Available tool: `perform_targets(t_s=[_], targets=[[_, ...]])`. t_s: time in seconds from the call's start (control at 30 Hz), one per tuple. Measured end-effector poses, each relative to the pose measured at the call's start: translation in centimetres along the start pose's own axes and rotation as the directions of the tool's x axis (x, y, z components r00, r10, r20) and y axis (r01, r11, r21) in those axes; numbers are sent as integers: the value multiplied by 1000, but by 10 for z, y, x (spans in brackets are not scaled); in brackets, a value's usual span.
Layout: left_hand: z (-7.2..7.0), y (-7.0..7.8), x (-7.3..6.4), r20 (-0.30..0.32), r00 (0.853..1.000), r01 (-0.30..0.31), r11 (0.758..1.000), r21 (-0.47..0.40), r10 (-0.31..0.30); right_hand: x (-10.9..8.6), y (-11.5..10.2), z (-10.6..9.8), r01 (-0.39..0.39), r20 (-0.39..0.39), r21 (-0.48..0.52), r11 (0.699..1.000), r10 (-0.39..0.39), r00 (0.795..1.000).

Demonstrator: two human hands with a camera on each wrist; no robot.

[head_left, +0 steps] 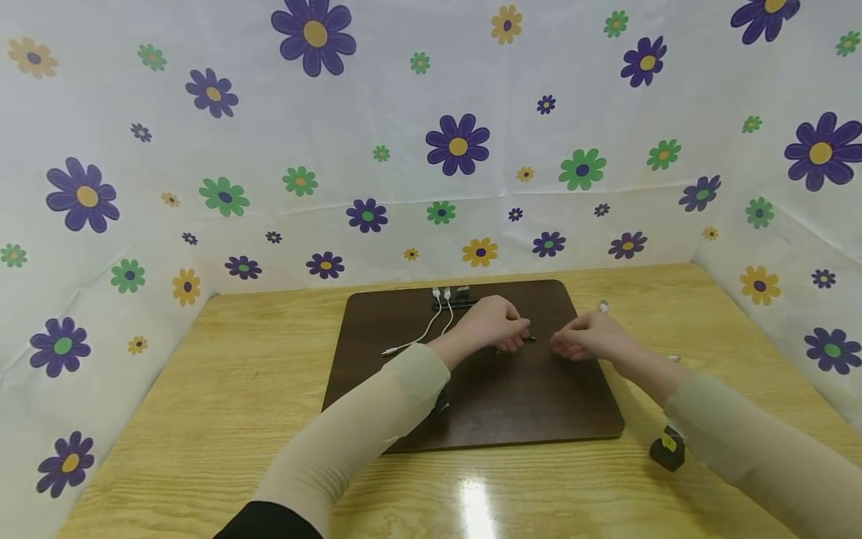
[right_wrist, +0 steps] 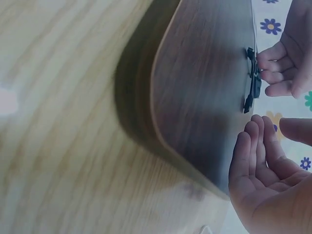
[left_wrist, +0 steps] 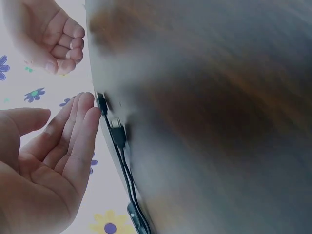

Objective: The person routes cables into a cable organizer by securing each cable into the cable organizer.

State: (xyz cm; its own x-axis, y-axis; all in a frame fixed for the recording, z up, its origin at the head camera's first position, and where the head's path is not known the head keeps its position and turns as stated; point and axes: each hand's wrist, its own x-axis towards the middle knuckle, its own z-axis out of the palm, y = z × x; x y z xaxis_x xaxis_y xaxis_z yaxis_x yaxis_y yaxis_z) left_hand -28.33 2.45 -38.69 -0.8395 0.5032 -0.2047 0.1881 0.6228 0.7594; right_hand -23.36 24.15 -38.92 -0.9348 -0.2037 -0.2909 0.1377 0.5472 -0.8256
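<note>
My left hand [head_left: 494,323] is above the dark brown board [head_left: 512,404], fingers relaxed and thumb apart in the left wrist view. Its fingertips are close beside a black USB cable [left_wrist: 118,134] with two plug ends showing; whether they touch, I cannot tell. Across from it, over the board's right edge, my right hand [head_left: 589,337] holds nothing, its fingers loosely bent and thumb apart in the right wrist view. Between the hands the black cable [right_wrist: 252,80] lies on the board. In the head view my left hand hides most of it.
White cables [head_left: 431,323] lie on the board's back left. A small dark object [head_left: 441,403] shows beside my left sleeve. A black block with a yellow mark [head_left: 668,449] sits on the wooden table [head_left: 222,389], right of the board. White plugs [head_left: 603,306] lie farther back. Flowered cloth hangs behind.
</note>
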Motion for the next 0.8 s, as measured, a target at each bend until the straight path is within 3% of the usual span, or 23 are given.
perform_targets(t_s=[0.33,0.8], targets=[[20,15,8,29,1000,-10,1000,-3,10,-6,13,-12,6,22,39,999,-7,1000],[36,23,14,48,999,-19,1000,19,18,-16,30,-25,-31,19,41,999,31,999]])
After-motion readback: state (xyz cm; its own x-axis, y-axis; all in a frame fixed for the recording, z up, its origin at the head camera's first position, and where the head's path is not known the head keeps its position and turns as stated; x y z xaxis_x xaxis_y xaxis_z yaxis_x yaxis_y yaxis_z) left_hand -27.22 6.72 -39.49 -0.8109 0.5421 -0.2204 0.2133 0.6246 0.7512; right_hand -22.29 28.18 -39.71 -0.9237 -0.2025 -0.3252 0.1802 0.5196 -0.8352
